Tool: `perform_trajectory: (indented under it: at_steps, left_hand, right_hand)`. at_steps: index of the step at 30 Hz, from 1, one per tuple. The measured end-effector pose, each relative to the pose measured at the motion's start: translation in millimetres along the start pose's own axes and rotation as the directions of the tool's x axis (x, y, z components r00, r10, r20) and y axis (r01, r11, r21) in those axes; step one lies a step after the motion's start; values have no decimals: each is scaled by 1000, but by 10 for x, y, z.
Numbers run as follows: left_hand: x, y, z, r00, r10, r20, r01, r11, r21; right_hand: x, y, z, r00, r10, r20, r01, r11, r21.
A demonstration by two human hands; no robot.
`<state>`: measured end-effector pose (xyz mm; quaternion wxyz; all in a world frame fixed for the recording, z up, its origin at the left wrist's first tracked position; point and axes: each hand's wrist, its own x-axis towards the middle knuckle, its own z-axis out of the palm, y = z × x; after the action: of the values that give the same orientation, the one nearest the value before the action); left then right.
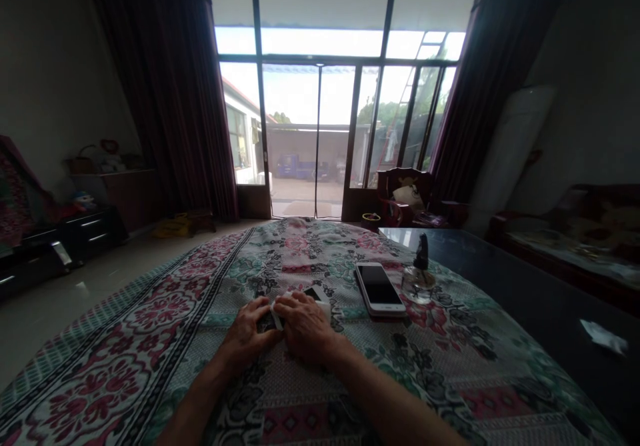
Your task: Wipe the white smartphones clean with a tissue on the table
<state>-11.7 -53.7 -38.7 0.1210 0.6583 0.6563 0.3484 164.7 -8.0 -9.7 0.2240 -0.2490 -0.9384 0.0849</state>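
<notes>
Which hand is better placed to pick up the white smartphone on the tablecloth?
Likely the right hand: it sits closer to the white smartphone, while the left hand lies beyond the small white-and-dark item between them.

The bare left hand point(245, 336) and bare right hand point(306, 326) are broad, with knuckles and veins showing across their backs, joining a bare left forearm point(193, 399) and bare right forearm point(395, 399).

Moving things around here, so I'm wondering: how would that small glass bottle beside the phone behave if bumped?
The small glass bottle looks fragile and probably heavy for its size, since its squat base seems to be thick clear glass. Its narrow dark top may make it tip if pushed high, though the patterned cloth beneath could give it some grip.
</notes>
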Motion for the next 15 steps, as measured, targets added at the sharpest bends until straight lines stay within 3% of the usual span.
perform_trajectory:
  at_steps: [7,15]
  left_hand:
    - [-3,-6,-8,998,-64,9,64,998,-14]
    - [-27,42,39,1000,-12,11,10,996,92]
  right_hand:
    - [-13,72,15,997,-66,-36,70,991,118]
    - [-89,66,-54,993,-53,-110,73,980,186]
